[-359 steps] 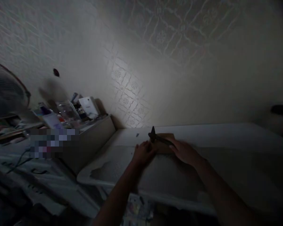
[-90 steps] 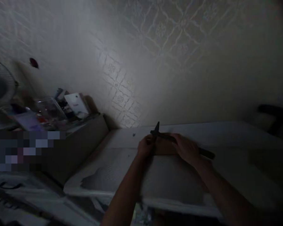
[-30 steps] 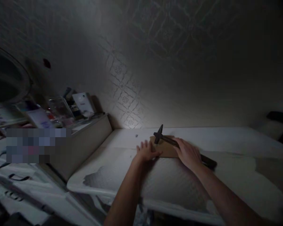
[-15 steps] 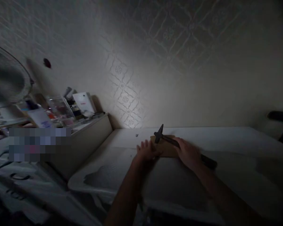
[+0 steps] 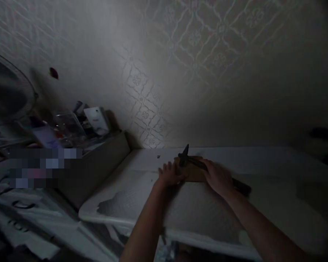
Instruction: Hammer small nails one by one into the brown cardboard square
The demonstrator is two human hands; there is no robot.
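1. On the counter, the board is laid flat near the wall, between the two hands.
2. Compared with the frame from three seconds ago, the left hand is seen opened out; its fingers were then curled at the board's left end. Against the latest earlier frame, the hammer and both hands are seen in nearly the same places, with the light changed.
3. The left hand is held low at the board's left end, with fingers spread apart and pointed toward the wall, and the thumb side set over the board's near left corner.
4. The right hand is closed around the hammer's handle. The head is held over the left part of the board; whether contact is made cannot be told. The handle's thick end is seen beyond the wrist.
5. To the left of the board, a small dark piece is seen on the counter, near the wall. Farther left, the counter is bounded by the cabinet, on which a white box is propped.
6. Past the right hand, the counter is extended rightward; its rounded near edge is crossed by both forearms.
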